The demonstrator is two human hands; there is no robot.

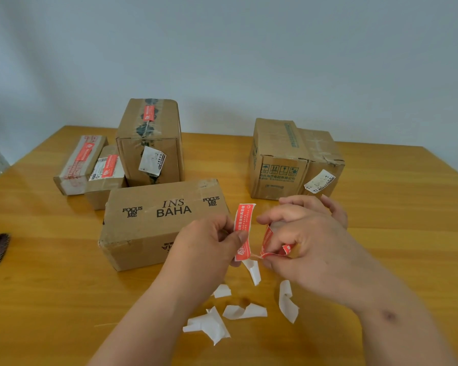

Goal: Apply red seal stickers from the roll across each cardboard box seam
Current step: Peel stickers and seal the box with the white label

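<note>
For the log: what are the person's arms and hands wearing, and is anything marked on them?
Nothing is worn: the left hand and right hand are bare, with no gloves, rings, watch or bands visible. Both forearms are bare to the frame edge, with no sleeves in view. The right forearm has one small dark mark near the wrist.

The nearest cardboard box (154, 220) reads "INS. BAHA" in the middle of its top, with "FOCUS ON ME" printed at either side.

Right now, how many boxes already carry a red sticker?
3, all far left: the tall box, the long box and the small box. Hidden faces may carry more.
</note>
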